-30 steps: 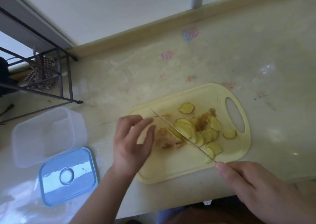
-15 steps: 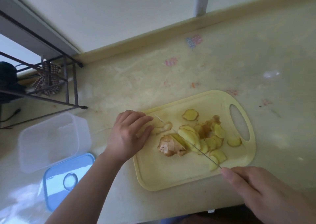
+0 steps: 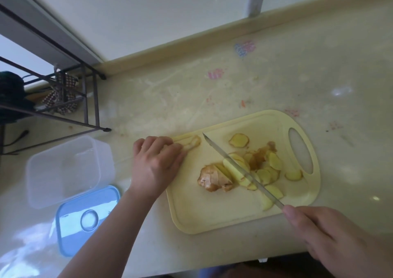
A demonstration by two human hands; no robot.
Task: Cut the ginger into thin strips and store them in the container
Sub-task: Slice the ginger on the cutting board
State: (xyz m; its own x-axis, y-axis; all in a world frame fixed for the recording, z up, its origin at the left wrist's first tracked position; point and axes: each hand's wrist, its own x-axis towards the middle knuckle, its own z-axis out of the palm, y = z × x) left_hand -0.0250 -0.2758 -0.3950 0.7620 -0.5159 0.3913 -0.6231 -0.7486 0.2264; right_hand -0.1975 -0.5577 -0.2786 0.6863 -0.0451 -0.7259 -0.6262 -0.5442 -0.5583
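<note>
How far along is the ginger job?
Done: round ginger slices lie on the cutting board.
In hand: right hand holds the knife across the ginger chunk; left hand rests at the board's edge.
Left: no strips yet; container empty, lid off.

I count one knife [image 3: 242,170], one cutting board [image 3: 212,211], one ginger chunk [image 3: 212,179] beside roughly ten slices [image 3: 238,140], one container [image 3: 63,169] and one lid [image 3: 85,218].
</note>
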